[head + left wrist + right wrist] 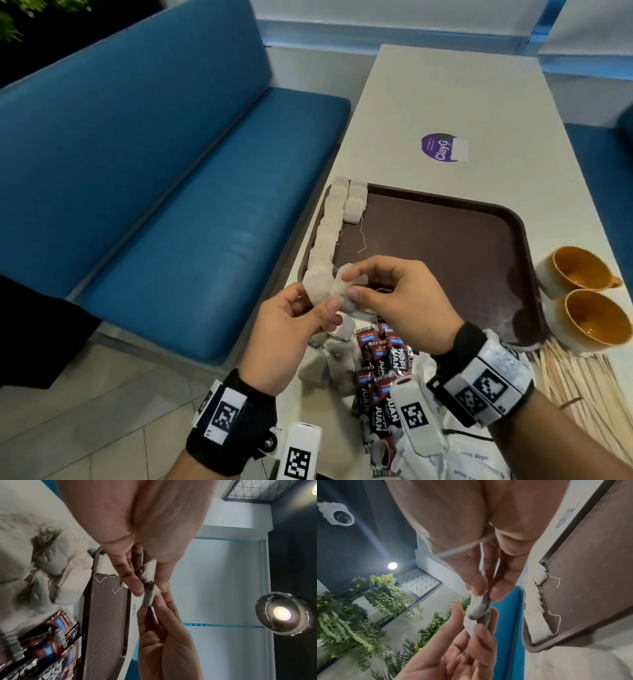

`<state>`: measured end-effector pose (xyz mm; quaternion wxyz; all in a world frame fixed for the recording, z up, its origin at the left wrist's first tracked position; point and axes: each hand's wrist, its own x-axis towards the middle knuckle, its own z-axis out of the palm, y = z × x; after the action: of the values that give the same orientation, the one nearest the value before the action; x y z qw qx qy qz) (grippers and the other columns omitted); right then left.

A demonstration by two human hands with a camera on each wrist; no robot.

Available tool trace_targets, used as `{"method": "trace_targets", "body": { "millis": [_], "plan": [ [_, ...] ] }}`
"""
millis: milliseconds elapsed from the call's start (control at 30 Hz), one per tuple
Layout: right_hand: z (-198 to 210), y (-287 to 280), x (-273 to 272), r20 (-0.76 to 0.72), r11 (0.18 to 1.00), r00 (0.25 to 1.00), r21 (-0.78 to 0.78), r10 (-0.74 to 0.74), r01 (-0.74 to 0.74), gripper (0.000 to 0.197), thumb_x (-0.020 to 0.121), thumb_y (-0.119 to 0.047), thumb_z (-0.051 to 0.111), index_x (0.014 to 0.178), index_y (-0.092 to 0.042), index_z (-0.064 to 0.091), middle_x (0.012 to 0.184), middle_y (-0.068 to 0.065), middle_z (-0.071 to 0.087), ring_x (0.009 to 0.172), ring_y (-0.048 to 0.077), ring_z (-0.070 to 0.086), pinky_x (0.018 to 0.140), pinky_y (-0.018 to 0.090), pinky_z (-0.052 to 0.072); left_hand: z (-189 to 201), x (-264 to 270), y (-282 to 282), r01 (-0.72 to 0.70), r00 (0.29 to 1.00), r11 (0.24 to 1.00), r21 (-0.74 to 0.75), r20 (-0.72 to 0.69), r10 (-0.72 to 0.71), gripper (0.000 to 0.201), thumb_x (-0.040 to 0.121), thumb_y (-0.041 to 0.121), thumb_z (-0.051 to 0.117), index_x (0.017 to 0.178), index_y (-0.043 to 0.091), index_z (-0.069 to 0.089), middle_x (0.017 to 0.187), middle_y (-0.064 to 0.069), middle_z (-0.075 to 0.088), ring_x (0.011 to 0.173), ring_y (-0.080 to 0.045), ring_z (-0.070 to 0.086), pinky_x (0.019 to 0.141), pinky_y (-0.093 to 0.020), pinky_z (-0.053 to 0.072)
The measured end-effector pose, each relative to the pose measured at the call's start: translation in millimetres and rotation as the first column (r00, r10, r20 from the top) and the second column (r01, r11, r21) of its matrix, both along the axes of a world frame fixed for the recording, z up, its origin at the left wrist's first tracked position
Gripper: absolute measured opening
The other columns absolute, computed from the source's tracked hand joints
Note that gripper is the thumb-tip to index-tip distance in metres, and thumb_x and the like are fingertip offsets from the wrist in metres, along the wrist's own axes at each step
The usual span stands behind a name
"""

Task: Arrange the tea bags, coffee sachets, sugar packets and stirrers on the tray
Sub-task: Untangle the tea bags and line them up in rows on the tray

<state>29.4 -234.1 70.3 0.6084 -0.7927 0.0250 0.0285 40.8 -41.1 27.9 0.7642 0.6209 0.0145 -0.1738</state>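
Observation:
Both hands hold a small white tea bag [337, 289] in the air over the near left corner of the brown tray [445, 246]. My left hand [325, 308] pinches its lower end, my right hand [351, 283] its upper end. The wrist views show the tea bag [148, 588] [477, 609] as two layers lying together, and a thin string [462, 547] crosses my right palm. A row of tea bags [329, 219] lines the tray's left edge. Loose tea bags [329, 359], red-black coffee sachets [380, 363], white sugar packets [472, 459] and wooden stirrers [575, 383] lie on the table near me.
Two orange-lined cups [579, 270] [596, 318] stand right of the tray. The white table [445, 102] carries a purple sticker [440, 147] beyond the tray. A blue bench [171, 171] runs along the left. Most of the tray's surface is bare.

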Motion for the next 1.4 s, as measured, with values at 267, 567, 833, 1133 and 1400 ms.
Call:
{"method": "trace_targets", "body": {
  "millis": [267,567,833,1133,1400],
  "plan": [
    [-2.0,-31.2,38.8,0.083,0.988,0.993,-0.119,-0.085,0.094,0.020,0.087,-0.010,0.079,0.092,-0.029,0.077,0.094,0.011,0.076,0.085,0.039,0.068,0.081,0.051,0.060,-13.5,6.8,9.7,-0.072,0.996,0.997,-0.008,-0.060,0.072,0.011,0.097,0.001,0.064,0.103,-0.003,0.072,0.094,-0.025,0.074,0.084,-0.033,0.069,0.084,-0.043,0.055],
    [-37.5,-60.6,142.6,-0.033,0.888,0.990,-0.448,-0.137,0.108,0.021,0.089,-0.007,0.069,0.086,-0.028,0.071,0.082,0.001,0.066,0.073,0.012,0.060,0.072,0.028,0.053,-24.8,15.5,15.6,-0.059,0.996,0.997,0.049,-0.065,0.062,0.012,0.097,0.005,0.065,0.098,0.007,0.077,0.092,-0.022,0.073,0.086,-0.032,0.071,0.087,-0.044,0.054],
    [-52.8,-52.4,179.6,-0.125,0.876,0.991,-0.473,0.041,-0.096,0.021,0.085,-0.007,0.074,0.085,-0.028,0.073,0.085,0.007,0.069,0.070,0.016,0.060,0.083,0.042,0.058,-32.6,17.7,20.4,-0.032,0.996,0.996,0.077,-0.081,0.038,0.014,0.096,0.007,0.065,0.100,0.010,0.078,0.097,-0.022,0.075,0.084,-0.030,0.071,0.083,-0.040,0.056],
    [-66.8,-52.4,197.6,-0.078,0.810,0.993,-0.586,-0.085,0.023,0.025,0.076,-0.011,0.084,0.088,-0.027,0.070,0.097,0.003,0.064,0.076,0.017,0.061,0.082,0.034,0.056,-38.5,16.3,22.2,-0.015,0.994,0.997,0.076,-0.107,0.023,0.017,0.097,0.005,0.064,0.100,0.013,0.079,0.094,-0.021,0.075,0.082,-0.028,0.069,0.080,-0.036,0.056],
    [-70.1,-55.0,201.3,-0.079,0.757,0.990,-0.652,-0.120,0.040,0.019,0.080,-0.021,0.086,0.092,-0.020,0.072,0.099,0.000,0.056,0.084,0.014,0.056,0.077,0.025,0.039,-35.5,19.9,20.8,-0.058,0.992,0.997,0.045,-0.111,0.063,0.013,0.095,0.002,0.065,0.103,0.005,0.074,0.094,-0.022,0.074,0.080,-0.028,0.071,0.077,-0.033,0.057]
  ]
}}
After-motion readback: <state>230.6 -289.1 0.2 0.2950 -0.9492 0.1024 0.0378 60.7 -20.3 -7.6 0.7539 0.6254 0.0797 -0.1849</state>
